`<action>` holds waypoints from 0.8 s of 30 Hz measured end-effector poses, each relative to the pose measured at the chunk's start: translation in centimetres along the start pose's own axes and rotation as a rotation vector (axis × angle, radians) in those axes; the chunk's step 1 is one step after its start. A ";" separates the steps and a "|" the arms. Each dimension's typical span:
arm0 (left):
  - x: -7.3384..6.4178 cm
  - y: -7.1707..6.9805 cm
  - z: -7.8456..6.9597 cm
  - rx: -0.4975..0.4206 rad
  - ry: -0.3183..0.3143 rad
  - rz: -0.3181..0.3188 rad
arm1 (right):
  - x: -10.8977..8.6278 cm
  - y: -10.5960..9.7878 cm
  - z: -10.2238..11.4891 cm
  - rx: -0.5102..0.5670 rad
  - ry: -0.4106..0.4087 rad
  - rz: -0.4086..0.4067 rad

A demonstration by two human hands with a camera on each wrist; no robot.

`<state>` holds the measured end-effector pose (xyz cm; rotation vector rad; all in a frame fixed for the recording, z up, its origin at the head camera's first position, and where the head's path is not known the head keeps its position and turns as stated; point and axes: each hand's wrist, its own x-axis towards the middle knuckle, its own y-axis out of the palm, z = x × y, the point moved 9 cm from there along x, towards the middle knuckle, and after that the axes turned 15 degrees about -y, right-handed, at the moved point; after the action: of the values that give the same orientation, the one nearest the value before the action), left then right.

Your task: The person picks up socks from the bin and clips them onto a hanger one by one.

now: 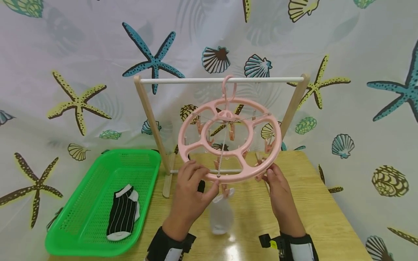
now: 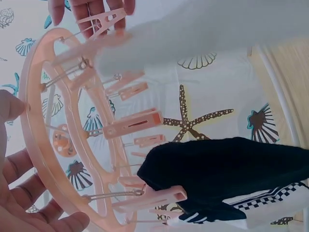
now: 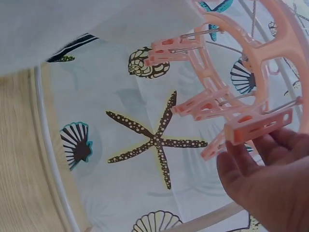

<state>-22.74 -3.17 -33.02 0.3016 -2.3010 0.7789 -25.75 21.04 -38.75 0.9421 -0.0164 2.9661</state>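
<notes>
A round pink clip hanger (image 1: 196,145) hangs by its hook from a white bar, its ring tilted toward me. My left hand (image 1: 191,192) grips the ring's front left, thumb and fingers at the rim in the left wrist view. At the front right, my right hand (image 1: 277,190) holds the edge, its fingertips against a pink clip (image 3: 258,125). A white sock (image 1: 221,215) hangs from a front clip. Beside my left hand hangs a black sock (image 2: 217,166), gripped by another clip (image 2: 154,198); a checkered black-and-white sock (image 2: 270,200) shows behind it.
A wooden stand (image 1: 151,125) carries the white bar (image 1: 186,81) over the wooden table (image 1: 313,203). On the left, a green basket (image 1: 80,203) holds a black striped sock (image 1: 121,214) with white cuff and toe. A patterned sheet (image 1: 346,108) covers the wall.
</notes>
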 end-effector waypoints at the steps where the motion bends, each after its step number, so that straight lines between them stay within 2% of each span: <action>1: 0.0 -0.1 0.0 0.002 0.004 -0.001 | 0.1 0.3 -0.3 0.022 0.004 0.030; 4: 0.0 -0.1 -0.2 0.008 0.018 0.000 | -0.1 0.7 -0.9 0.057 0.027 0.063; 11: 0.3 -0.4 -0.1 0.011 0.058 0.003 | -1.1 0.6 -1.2 0.052 0.015 0.025; 16: 0.3 -0.5 0.2 0.024 0.062 0.024 | -1.5 0.8 -0.9 0.109 0.004 0.013; 20: 0.2 -0.5 0.5 0.038 0.075 0.042 | -1.6 0.8 -0.9 0.122 0.018 0.002; 24: 0.2 -0.4 1.2 0.040 0.058 0.072 | -1.7 1.0 -1.0 0.122 0.027 0.016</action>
<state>-23.33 -4.25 -33.39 0.2118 -2.2544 0.8593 -24.92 19.99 -40.54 0.9181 0.1601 3.0238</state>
